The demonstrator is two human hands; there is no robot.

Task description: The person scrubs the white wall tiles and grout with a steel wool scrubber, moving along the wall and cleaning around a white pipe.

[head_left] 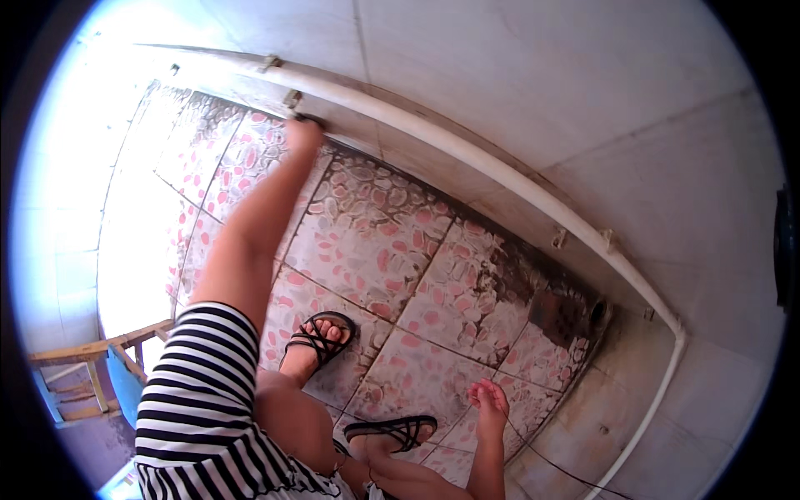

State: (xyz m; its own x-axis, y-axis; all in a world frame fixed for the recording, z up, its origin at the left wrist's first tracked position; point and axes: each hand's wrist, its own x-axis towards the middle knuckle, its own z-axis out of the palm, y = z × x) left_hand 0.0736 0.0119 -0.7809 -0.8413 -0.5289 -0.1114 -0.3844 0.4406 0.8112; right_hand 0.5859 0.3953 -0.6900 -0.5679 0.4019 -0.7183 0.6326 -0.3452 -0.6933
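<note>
Hands over a tiled floor (467, 283).
Left hand (302, 132) is reached far to the pipe (467, 154), grip unclear; right hand (490, 404) is hung loosely spread.

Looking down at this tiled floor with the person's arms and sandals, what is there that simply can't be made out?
Head view, the only one:
- Left hand: its fingers reach the white wall pipe; what they grip, if anything, is too small to tell.
- Right hand: hangs loose over the pink-patterned floor tiles; its palm faces away.
- Dark floor drain: blurred by grime.
- Wooden stool: cut off by the fisheye rim.
- Black strappy sandals: the nearer one is partly hidden by the knee.
</note>
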